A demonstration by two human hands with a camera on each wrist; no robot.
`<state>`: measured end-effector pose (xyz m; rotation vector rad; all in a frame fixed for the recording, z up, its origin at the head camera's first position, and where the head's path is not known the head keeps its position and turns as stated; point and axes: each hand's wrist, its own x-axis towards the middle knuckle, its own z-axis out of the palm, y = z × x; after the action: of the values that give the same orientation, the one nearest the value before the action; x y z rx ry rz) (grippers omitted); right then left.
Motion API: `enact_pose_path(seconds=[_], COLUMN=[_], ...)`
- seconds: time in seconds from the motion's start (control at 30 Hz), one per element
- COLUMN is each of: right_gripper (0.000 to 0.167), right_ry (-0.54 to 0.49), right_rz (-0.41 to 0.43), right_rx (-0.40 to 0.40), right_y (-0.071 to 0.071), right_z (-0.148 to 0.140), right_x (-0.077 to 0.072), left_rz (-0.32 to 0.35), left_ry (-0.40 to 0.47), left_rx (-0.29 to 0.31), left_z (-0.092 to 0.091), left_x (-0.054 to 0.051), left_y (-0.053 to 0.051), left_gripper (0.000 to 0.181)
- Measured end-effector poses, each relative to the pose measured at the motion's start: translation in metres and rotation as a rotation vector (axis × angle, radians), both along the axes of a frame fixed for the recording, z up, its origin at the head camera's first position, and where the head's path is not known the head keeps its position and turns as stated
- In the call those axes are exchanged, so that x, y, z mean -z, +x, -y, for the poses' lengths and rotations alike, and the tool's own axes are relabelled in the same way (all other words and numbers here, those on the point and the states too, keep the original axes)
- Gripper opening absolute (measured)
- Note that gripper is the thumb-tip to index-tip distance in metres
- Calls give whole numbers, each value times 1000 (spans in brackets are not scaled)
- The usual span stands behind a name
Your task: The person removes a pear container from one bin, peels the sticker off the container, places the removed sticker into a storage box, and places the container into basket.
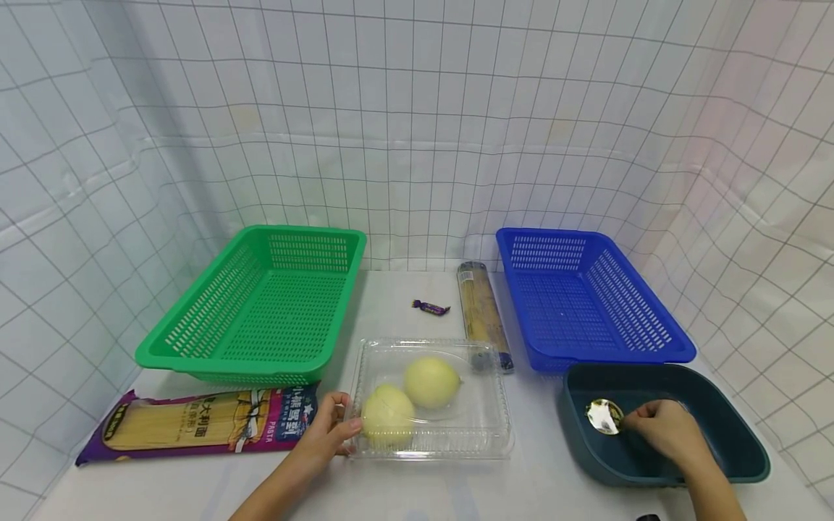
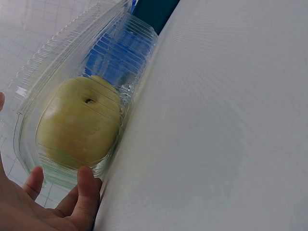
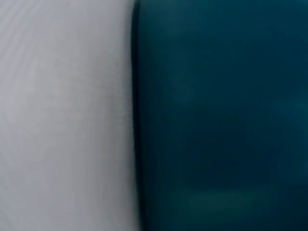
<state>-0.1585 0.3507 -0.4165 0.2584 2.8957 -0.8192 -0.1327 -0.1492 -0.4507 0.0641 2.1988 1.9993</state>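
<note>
A clear lidded plastic box (image 1: 456,434) holding two pale yellow-green round fruits (image 1: 431,382) lies on the white table. The left hand (image 1: 319,438) grips its left edge, fingers and thumb at the side; the left wrist view shows that hand (image 2: 62,207) beside one fruit (image 2: 82,122) behind the clear plastic. Inside the dark teal basin (image 1: 717,463), the right hand (image 1: 671,430) pinches the edge of a small shiny gold round item (image 1: 604,417). In the right wrist view only the teal basin (image 3: 221,115) and table appear, without the hand.
A green basket (image 1: 260,365) stands back left, a blue basket (image 1: 606,354) back right. A purple pasta pack (image 1: 195,423) lies at the left. Between the baskets lie a small purple wrapped candy (image 1: 431,308) and a long noodle pack (image 1: 481,304). A dark object (image 1: 648,517) shows at the front edge.
</note>
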Motion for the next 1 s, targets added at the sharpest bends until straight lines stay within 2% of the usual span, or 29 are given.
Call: enact_pose_path(seconds=[0.5, 1.0], right_gripper=[28, 30], right_ry=[79, 49], right_rz=[59, 46], right_rx=[16, 40], right_y=[2, 1], right_z=[3, 3], right_x=[-4, -4], left_rz=[2, 6], left_ry=[9, -1], left_rx=[-2, 8], left_z=[0, 0], left_x=[0, -1], left_y=[0, 0], left_gripper=[44, 44])
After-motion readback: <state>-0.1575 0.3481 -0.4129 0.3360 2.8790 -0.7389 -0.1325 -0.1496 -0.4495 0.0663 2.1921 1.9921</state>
